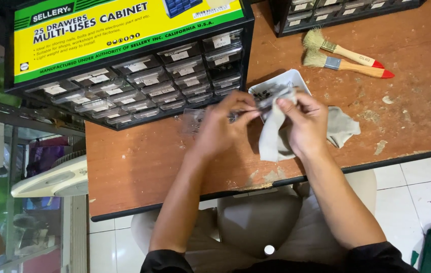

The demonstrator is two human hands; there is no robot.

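Right now, from the head camera, I see both hands working over a worn wooden table (149, 167). My left hand (220, 129) has its fingers curled in and pinched on a small clear plastic drawer (195, 120), which sits just above the tabletop in front of the parts cabinet; motion blur keeps me from telling exactly how the fingertips meet. My right hand (304, 124) pinches a grey cloth (272, 134) between thumb and forefinger, with the other fingers bent loosely behind it. The cloth hangs down from that pinch between the two hands, and its upper end touches the near end of the drawer.

Just behind the hands a small white tray (289, 80) rests on the table with dark little parts in it; I cannot tell what they are. A second piece of grey cloth (342, 126) lies crumpled on the wood just right of the right hand. Further back and to the right, two paintbrushes (349, 58) with pale bristles and red-tipped wooden handles lie side by side. The black parts cabinet (139, 86) with rows of clear drawers stands at the left rear of the table, a yellow and green label on its top
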